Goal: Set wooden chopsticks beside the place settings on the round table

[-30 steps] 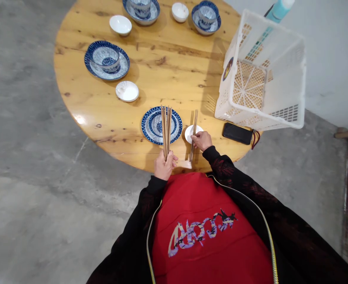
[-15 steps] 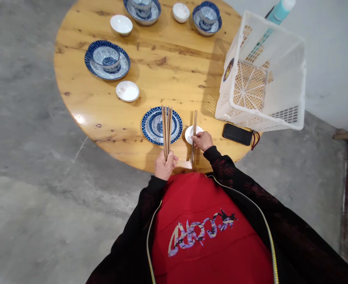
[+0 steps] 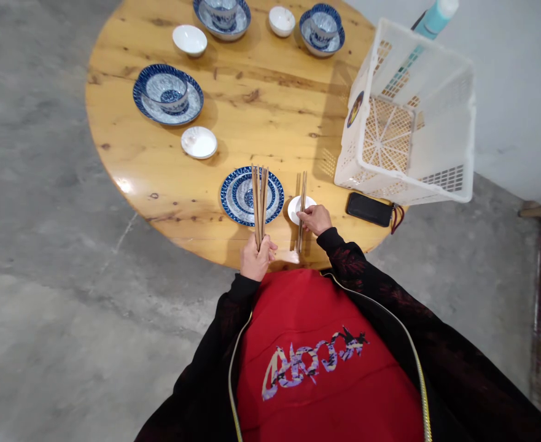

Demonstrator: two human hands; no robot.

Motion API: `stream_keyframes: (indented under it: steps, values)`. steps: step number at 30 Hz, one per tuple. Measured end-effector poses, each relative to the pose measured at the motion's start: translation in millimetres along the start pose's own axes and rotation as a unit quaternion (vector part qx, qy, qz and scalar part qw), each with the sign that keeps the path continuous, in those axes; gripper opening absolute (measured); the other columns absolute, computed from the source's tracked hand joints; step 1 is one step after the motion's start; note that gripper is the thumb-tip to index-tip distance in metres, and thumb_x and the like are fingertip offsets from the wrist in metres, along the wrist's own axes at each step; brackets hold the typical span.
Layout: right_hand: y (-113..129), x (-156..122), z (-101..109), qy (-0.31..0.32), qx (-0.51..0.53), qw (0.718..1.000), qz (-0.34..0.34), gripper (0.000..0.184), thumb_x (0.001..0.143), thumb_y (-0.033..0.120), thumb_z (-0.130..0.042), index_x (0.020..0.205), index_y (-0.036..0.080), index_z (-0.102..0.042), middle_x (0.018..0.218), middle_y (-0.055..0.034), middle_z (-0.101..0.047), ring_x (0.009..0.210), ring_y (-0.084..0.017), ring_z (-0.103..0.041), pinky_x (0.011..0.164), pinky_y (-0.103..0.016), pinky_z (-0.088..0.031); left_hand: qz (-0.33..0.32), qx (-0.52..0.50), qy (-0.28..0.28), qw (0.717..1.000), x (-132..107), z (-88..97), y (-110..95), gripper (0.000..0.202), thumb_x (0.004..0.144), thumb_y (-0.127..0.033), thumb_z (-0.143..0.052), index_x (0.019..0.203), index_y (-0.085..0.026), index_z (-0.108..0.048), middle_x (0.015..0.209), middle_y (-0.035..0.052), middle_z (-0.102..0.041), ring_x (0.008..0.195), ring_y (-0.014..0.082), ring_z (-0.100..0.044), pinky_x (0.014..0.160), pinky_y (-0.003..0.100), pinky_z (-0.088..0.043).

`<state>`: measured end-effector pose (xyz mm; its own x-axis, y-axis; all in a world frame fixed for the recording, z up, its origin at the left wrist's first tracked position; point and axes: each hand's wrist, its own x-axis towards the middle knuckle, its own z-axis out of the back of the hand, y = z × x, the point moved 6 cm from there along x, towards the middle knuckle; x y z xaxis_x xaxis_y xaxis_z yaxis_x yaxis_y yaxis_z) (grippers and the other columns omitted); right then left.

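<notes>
My left hand point(image 3: 256, 258) grips a bundle of several brown chopsticks point(image 3: 258, 199), pointing away from me over a blue patterned plate point(image 3: 239, 195) at the near edge of the round wooden table point(image 3: 261, 104). A pair of chopsticks point(image 3: 302, 190) is pinched in my right hand point(image 3: 315, 218) and lies across a small white dish point(image 3: 294, 209) just right of the plate.
A white plastic basket point(image 3: 406, 116) stands at the table's right edge with a black phone point(image 3: 369, 208) in front of it. Three blue bowls on plates point(image 3: 167, 93) and three small white dishes point(image 3: 199, 142) sit farther back. Grey concrete floor surrounds the table.
The pair of chopsticks in my right hand has straightened slightly over the white dish. My left hand keeps its bundle still.
</notes>
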<state>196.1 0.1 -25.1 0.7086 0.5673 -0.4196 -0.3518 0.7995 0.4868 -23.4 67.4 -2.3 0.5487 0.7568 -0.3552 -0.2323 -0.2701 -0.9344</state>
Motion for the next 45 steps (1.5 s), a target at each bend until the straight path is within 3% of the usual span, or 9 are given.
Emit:
stream_keyframes:
  steps: [8, 12, 15, 21, 27, 37, 41, 45]
  values:
    - [-2.2, -2.6, 10.0, -0.025, 0.025, 0.999, -0.009, 0.027, 0.079, 0.038, -0.062, 0.071, 0.013, -0.072, 0.053, -0.0044, -0.065, 0.063, -0.02, -0.068, 0.063, -0.024, -0.05, -0.009, 0.008, 0.002, 1.0, -0.8, 0.9, 2.9, 0.028, 0.088, -0.045, -0.052, 0.084, -0.018, -0.052, 0.07, -0.0001, -0.066, 0.042, 0.0067, -0.053, 0.041, 0.018, -0.041]
    - [1.8, -10.5, 22.5, -0.075, 0.11, 0.991, 0.002, 0.027, 0.077, 0.038, -0.063, 0.076, 0.012, -0.071, 0.057, -0.0037, -0.066, 0.053, -0.017, -0.064, 0.055, -0.024, -0.049, 0.014, -0.031, 0.029, 0.999, -2.6, -3.2, -2.6, 0.031, 0.085, -0.048, -0.055, 0.084, -0.018, -0.052, 0.069, -0.0002, -0.067, 0.039, 0.0059, -0.051, 0.038, 0.017, -0.036]
    - [22.6, -25.9, 28.3, -0.065, 0.242, 0.967, 0.043, 0.03, 0.076, 0.042, -0.064, 0.078, 0.013, -0.069, 0.061, -0.0029, -0.065, 0.044, -0.012, -0.057, 0.042, -0.021, -0.043, 0.043, -0.1, 0.093, 0.99, -3.7, -12.6, -10.8, 0.037, 0.082, -0.053, -0.059, 0.085, -0.017, -0.052, 0.069, 0.0009, -0.067, 0.037, 0.0051, -0.048, 0.035, 0.017, -0.032]
    - [74.4, -68.1, 20.3, 0.071, 0.452, 0.884, 0.096, 0.041, 0.071, 0.055, -0.071, 0.076, 0.015, -0.068, 0.058, 0.0002, -0.061, 0.041, -0.009, -0.049, 0.035, -0.019, -0.037, 0.081, -0.185, 0.203, 0.958, -8.0, -29.1, -27.4, 0.041, 0.079, -0.053, -0.063, 0.089, -0.015, -0.053, 0.07, 0.0024, -0.067, 0.036, 0.0041, -0.045, 0.033, 0.017, -0.027]
    - [66.9, -84.5, 4.3, 0.061, 0.522, 0.849, 0.046, 0.038, 0.064, 0.049, -0.079, 0.073, 0.015, -0.067, 0.048, 0.0036, -0.056, 0.04, -0.008, -0.046, 0.036, -0.018, -0.036, 0.101, -0.183, 0.26, 0.943, -18.9, -33.9, -28.1, 0.038, 0.082, -0.051, -0.062, 0.09, -0.015, -0.053, 0.069, 0.0019, -0.065, 0.036, 0.0037, -0.044, 0.034, 0.017, -0.027]
    - [50.8, -105.7, -21.2, 0.017, 0.547, 0.837, -0.003, 0.036, 0.064, 0.047, -0.08, 0.07, 0.014, -0.067, 0.05, 0.0015, -0.058, 0.042, -0.009, -0.049, 0.042, -0.021, -0.042, 0.099, -0.142, 0.247, 0.953, -33.1, -17.3, -1.4, 0.04, 0.084, -0.052, -0.059, 0.093, -0.014, -0.055, 0.075, 0.0039, -0.067, 0.042, 0.0062, -0.051, 0.036, 0.018, -0.035]
    - [54.7, -110.6, -7.3, -0.014, 0.543, 0.839, 0.027, 0.032, 0.067, 0.045, -0.078, 0.067, 0.015, -0.067, 0.053, 0.0006, -0.059, 0.046, -0.009, -0.051, 0.042, -0.02, -0.042, 0.09, -0.142, 0.232, 0.958, -39.4, -10.6, -5.0, 0.04, 0.084, -0.053, -0.058, 0.092, -0.014, -0.054, 0.075, 0.0047, -0.067, 0.045, 0.0075, -0.054, 0.038, 0.018, -0.039]
    - [60.2, -114.9, 25.7, -0.077, 0.555, 0.825, 0.076, 0.028, 0.07, 0.042, -0.077, 0.075, 0.015, -0.07, 0.061, -0.0006, -0.063, 0.049, -0.009, -0.053, 0.043, -0.02, -0.044, 0.088, -0.163, 0.181, 0.966, -44.4, -2.5, -8.5, 0.041, 0.08, -0.055, -0.062, 0.085, -0.015, -0.053, 0.072, 0.0047, -0.067, 0.048, 0.0098, -0.058, 0.039, 0.019, -0.042]
